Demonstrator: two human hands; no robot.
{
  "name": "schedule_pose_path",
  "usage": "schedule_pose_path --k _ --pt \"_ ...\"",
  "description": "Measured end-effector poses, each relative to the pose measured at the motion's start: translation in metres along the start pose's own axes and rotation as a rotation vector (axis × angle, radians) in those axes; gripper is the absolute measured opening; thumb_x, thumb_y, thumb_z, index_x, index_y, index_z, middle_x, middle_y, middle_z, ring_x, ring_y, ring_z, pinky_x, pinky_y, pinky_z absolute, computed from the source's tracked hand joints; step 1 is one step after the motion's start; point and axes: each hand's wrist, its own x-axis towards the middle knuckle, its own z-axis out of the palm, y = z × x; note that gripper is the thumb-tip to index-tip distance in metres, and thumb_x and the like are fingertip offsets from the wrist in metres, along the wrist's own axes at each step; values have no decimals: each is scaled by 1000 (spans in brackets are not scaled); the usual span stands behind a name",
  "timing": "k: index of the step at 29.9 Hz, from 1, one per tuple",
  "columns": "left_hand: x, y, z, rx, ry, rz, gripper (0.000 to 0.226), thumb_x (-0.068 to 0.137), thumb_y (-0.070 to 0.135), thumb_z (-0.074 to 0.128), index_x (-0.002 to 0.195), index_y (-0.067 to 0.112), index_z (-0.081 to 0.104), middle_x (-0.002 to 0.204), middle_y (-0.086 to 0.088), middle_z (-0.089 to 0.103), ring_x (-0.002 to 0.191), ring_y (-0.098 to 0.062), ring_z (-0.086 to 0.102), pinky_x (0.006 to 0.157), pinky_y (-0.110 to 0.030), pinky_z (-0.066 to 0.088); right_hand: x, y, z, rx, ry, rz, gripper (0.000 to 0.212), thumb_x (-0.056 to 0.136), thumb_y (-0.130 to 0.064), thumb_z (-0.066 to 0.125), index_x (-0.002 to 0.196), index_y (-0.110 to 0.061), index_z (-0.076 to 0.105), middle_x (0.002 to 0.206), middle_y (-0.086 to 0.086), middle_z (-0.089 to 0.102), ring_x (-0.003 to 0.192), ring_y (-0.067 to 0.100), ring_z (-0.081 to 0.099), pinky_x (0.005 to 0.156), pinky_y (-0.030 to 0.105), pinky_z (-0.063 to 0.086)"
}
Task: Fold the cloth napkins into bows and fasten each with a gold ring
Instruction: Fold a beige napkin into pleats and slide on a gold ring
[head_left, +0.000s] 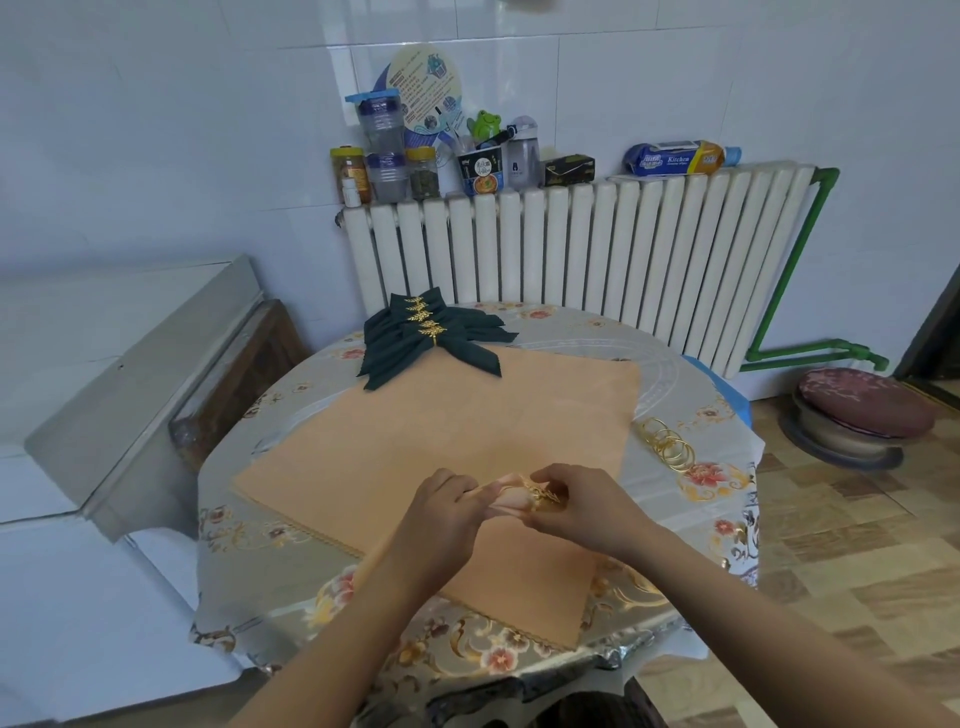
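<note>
to seat the gold ring (546, 500) well, the left hand (441, 512) should keep its curled fingers pinched tight on the gathered peach napkin (506, 496) while the right hand (576, 506), fingers clamped round the ring, slides it to the middle so both loops come out even. the napkin is held bunched just above the near edge of the flat peach stack (441, 441), its soft folds poking through the leaf-patterned ring, with finished dark green bows (431, 338) at the far side and spare rings (667, 444) to the right

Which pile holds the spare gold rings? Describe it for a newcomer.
Start at the round table with the floral cover, then go to its right edge, just past the orange napkin stack. The loose gold rings lie there overlapping, plain hoops with no cloth through them.
</note>
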Motion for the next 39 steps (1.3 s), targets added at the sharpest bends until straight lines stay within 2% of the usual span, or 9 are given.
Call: schedule_pose_path --k 8,14,19,21,24,28,31,36,39 --pt "-7 4 4 -106 -43 44 29 91 18 49 112 9 67 85 -7 65 75 -21 48 64 -29 41 5 3 4 97 -137 82 64 78 -31 73 135 -12 50 131 4 55 114 17 54 94 23 40" --pt "-16 -1 13 -29 -217 -42 40 77 16 45 108 16 70 88 2 70 81 -16 54 71 -26 33 5 10 18 53 -217 85 40 81 -38 68 115 -18 65 110 3 64 92 11 54 76 25 39" --pt "12 22 8 194 -573 -166 40 92 30 37 124 13 56 118 -6 60 114 -26 49 109 -35 20 -1 16 33 60 -121 89 43 80 -43 69 117 -20 63 108 2 59 103 15 53 75 20 31" --pt "18 27 11 43 -627 -283 51 84 41 29 103 8 62 104 -11 61 101 -29 54 98 -35 34 -1 15 36 71 -95 80 40 82 -34 69 118 -18 62 107 5 57 103 17 53 73 19 29" --pt "11 28 21 -333 -334 -605 44 84 41 32 80 5 57 85 -9 56 87 -29 52 77 -35 39 -2 13 38 64 -80 57 40 84 -28 66 121 -17 61 96 2 51 100 18 53 67 17 28" --pt "6 34 30 -252 -263 -686 25 98 29 42 112 11 53 110 -2 55 105 -22 47 89 -33 34 -5 18 39 82 -57 51 53 77 -39 62 126 -17 59 95 -2 48 97 17 54 69 15 27" --pt "12 30 29 -294 -390 -694 41 98 27 39 138 19 43 128 0 55 120 -24 44 99 -33 34 -9 20 40 79 -23 32 47 83 -30 68 127 -18 57 105 1 56 101 16 55 73 14 28" --pt "19 21 22 -591 -516 -767 56 73 39 37 119 25 65 122 -4 63 117 -21 52 101 -36 38 -17 23 42 143 35 20 46 82 -29 70 126 -21 58 120 -3 60 107 10 54 78 4 30" --pt "21 20 19 -720 -516 -793 42 75 30 46 109 26 70 116 -1 65 111 -18 56 99 -31 41 -22 27 45 200 78 21 44 81 -29 72 123 -24 60 121 -8 61 106 4 53 80 -5 28"
